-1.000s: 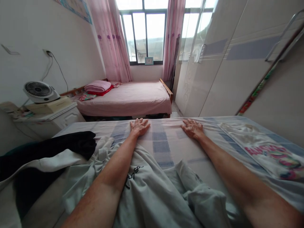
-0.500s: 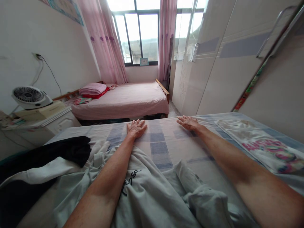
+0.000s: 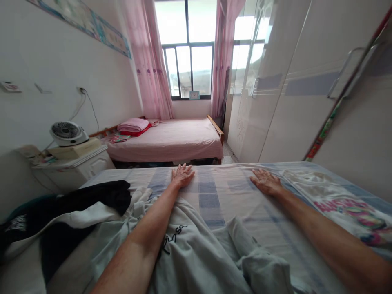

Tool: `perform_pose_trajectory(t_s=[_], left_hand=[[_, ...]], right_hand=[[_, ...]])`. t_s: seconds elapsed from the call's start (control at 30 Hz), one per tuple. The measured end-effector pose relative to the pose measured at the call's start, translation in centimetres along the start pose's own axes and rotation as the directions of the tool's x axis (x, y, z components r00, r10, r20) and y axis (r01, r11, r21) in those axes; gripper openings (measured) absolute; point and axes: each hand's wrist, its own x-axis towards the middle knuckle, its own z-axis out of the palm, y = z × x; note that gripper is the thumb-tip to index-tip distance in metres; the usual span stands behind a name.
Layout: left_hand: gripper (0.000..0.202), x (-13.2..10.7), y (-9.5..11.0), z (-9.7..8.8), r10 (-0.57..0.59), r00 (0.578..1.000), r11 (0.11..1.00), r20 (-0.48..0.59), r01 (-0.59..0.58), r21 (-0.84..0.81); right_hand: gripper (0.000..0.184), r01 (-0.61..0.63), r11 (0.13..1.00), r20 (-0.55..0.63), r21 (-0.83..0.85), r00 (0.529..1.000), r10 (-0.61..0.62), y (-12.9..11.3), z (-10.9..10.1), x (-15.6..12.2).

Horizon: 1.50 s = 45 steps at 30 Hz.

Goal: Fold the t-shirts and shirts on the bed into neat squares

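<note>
My left hand [image 3: 183, 175] lies open with fingers spread on the far part of a blue-and-white checked bed sheet [image 3: 234, 204]. My right hand [image 3: 266, 181] is also open, its fingers stretched over the sheet further right, beside a white T-shirt with a colourful print [image 3: 346, 204]. Neither hand holds anything. Under my left forearm a crumpled pale grey-green shirt with black lettering [image 3: 196, 253] spreads toward me. Black and white clothing [image 3: 104, 196] lies heaped to its left.
A pink-covered bed [image 3: 171, 141] with folded pink and red bedding [image 3: 133, 125] stands beyond, below a window. At left a white fan [image 3: 69, 132] sits on a box atop a cabinet [image 3: 88, 165]. A glossy wardrobe [image 3: 275, 106] lines the right side.
My right hand has slid right across the sheet, toward the printed T-shirt. My left hand stays at about the same spot on the sheet. The view has tilted up and shifted left.
</note>
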Motion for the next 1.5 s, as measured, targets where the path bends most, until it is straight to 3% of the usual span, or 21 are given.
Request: perform_pose_trajectory(t_s=[0.13, 0.2, 0.33, 0.43, 0.53, 0.63, 0.73, 0.83, 0.9, 0.97, 1.1, 1.2, 1.3, 1.4, 1.5], left_hand=[[0.049, -3.2, -0.8, -3.1, 0.094, 0.995, 0.995, 0.036, -0.093, -0.043], [0.047, -6.0, -1.8, -4.3, 0.218, 0.972, 0.973, 0.085, -0.210, -0.097], [0.046, -12.3, -3.8, -5.0, 0.465, 0.875, 0.882, 0.130, -0.448, -0.144], [0.041, -15.1, -4.7, -4.3, 0.424, 0.899, 0.904, 0.109, -0.428, 0.013], [0.047, -15.8, -4.5, -3.7, 0.322, 0.945, 0.940, 0.063, -0.327, 0.100], [0.041, -15.6, -3.6, -3.9, 0.246, 0.969, 0.958, 0.020, -0.246, 0.147], [0.026, -15.7, -3.2, -5.8, 0.200, 0.978, 0.968, -0.057, -0.188, 0.168], [0.031, -16.1, -3.9, -8.8, 0.176, 0.969, 0.976, -0.176, -0.148, 0.159], [0.033, -16.4, -4.5, -10.5, 0.194, 0.955, 0.975, -0.226, -0.163, 0.148], [0.035, -16.6, -4.8, -11.0, 0.239, 0.945, 0.967, -0.223, -0.212, 0.140], [0.061, -16.9, -3.2, -8.4, 0.391, 0.917, 0.917, -0.075, -0.381, 0.122], [0.066, -16.7, -1.1, -5.6, 0.476, 0.879, 0.873, 0.032, -0.477, 0.103], [0.037, -16.4, 0.1, -4.4, 0.482, 0.872, 0.866, 0.082, -0.488, 0.104], [0.017, -16.4, -0.3, -5.7, 0.422, 0.906, 0.898, 0.025, -0.422, 0.123], [0.018, -17.4, -2.1, -9.5, 0.345, 0.929, 0.934, -0.134, -0.326, 0.142]], right_hand=[[0.066, 0.092, 0.993, 0.008, 0.068, 0.996, -0.093, -0.6, -1.4, -1.4], [0.061, 0.239, 0.963, -0.008, 0.126, 0.971, -0.240, -1.3, -1.9, -4.4], [0.050, 0.487, 0.809, 0.007, 0.330, 0.855, -0.518, -4.1, -3.2, -12.2], [0.045, 0.525, 0.752, 0.020, 0.399, 0.814, -0.580, -7.0, -3.9, -16.8], [0.035, 0.522, 0.755, -0.012, 0.397, 0.825, -0.565, -9.5, -4.1, -19.2], [0.025, 0.464, 0.756, -0.055, 0.462, 0.866, -0.497, -10.5, -4.3, -19.9], [0.024, 0.371, 0.704, -0.139, 0.606, 0.921, -0.365, -9.9, -5.0, -19.9], [0.023, 0.317, 0.548, -0.186, 0.774, 0.941, -0.281, -8.4, -6.5, -20.0], [0.024, 0.297, 0.440, -0.181, 0.847, 0.941, -0.286, -7.9, -7.5, -20.4], [0.025, 0.303, 0.372, -0.185, 0.878, 0.929, -0.320, -8.0, -8.4, -21.2], [0.029, 0.396, 0.296, -0.242, 0.869, 0.862, -0.445, -9.8, -9.7, -23.1], [0.033, 0.459, 0.297, -0.266, 0.837, 0.817, -0.512, -10.8, -10.4, -24.2], [0.032, 0.493, 0.327, -0.303, 0.806, 0.819, -0.487, -10.6, -10.8, -24.6], [0.027, 0.475, 0.394, -0.334, 0.787, 0.864, -0.377, -9.6, -10.6, -24.0], [0.025, 0.406, 0.404, -0.353, 0.820, 0.914, -0.200, -8.2, -10.3, -22.7]])
